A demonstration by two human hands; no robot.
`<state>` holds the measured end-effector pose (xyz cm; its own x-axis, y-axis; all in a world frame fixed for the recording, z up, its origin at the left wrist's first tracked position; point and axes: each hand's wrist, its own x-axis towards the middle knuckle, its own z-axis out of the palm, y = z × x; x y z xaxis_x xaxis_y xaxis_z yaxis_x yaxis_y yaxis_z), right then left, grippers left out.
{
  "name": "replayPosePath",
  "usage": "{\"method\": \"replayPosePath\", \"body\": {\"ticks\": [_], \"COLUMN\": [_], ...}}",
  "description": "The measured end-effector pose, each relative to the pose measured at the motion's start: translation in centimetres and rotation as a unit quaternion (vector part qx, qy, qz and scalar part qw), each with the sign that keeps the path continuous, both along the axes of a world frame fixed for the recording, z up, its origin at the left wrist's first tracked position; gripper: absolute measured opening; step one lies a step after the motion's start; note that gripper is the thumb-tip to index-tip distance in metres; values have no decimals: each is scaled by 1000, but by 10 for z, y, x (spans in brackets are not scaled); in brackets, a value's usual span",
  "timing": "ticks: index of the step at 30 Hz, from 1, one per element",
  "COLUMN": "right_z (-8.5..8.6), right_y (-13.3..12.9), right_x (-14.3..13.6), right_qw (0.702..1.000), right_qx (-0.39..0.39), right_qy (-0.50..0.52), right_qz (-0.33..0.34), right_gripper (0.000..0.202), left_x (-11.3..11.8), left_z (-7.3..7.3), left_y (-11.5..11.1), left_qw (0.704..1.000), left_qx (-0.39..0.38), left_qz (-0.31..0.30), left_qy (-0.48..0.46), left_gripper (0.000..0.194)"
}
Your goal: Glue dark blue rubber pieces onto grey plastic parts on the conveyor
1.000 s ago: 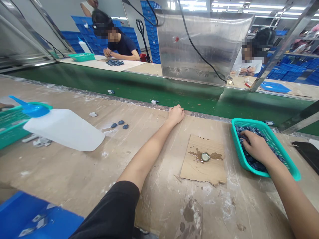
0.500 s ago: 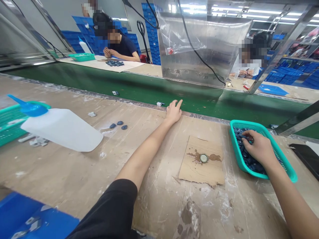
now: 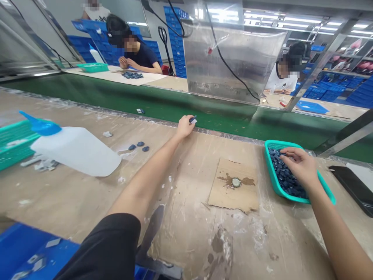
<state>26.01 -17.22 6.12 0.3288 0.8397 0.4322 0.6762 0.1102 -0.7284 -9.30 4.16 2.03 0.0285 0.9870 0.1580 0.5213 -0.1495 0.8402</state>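
Left grip [image 3: 185, 127] covers most of the small piece [image 3: 193, 120], so no clue on its full shape. Right grip [image 3: 304, 167] blocks some dark bits [image 3: 284, 177]. Bottle [image 3: 80, 149] hides part of the green basket [image 3: 6, 153], which the left edge chops off. Blue bin [image 3: 14, 245] lower left is cropped too.

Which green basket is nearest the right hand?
The rightmost basket, holding dark blue pieces; the right hand is over it. The left basket, by the white bottle, and the far basket, across the green belt, are well away.

The basket [image 3: 271, 173] is coloured turquoise, the pieces [image 3: 287, 177] inside it dark blue, and the belt [image 3: 233, 121] behind it dark green.
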Motion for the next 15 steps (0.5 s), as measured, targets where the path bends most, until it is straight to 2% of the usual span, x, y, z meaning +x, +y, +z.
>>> {"method": "replayPosePath", "body": {"ticks": [3, 5, 8, 9, 10, 12, 15], "right_z": [6, 10, 9, 7, 3, -5, -16], "right_y": [-3, -9, -21, -25, -28, -31, -31], "right_x": [-18, -40, -76, -87, -96, -107, -111], "right_qw": [995, 991, 971, 959, 946, 920, 905], "right_qx": [30, 9, -53, -65, -72, -73, -78], "right_qy": [77, 69, -16, -64, -116, -210, -274], "right_qz": [56, 113, 232, 267, 295, 323, 314], "right_gripper": [17, 13, 8, 8, 9, 13, 15], "left_x": [23, 35, 45, 47, 48, 51, 55], "left_z": [10, 22, 44, 51, 56, 62, 59], "left_y": [-38, -68, -108, -118, -126, -137, -143], "left_qw": [992, 959, 824, 787, 772, 769, 780], "left_qx": [-41, -105, -225, -249, -261, -268, -279], "left_qz": [-28, -89, -195, -219, -237, -268, -311], "left_qy": [-117, -246, -482, -520, -529, -515, -465], "left_gripper": [29, 23, 17, 16, 16, 16, 17]}}
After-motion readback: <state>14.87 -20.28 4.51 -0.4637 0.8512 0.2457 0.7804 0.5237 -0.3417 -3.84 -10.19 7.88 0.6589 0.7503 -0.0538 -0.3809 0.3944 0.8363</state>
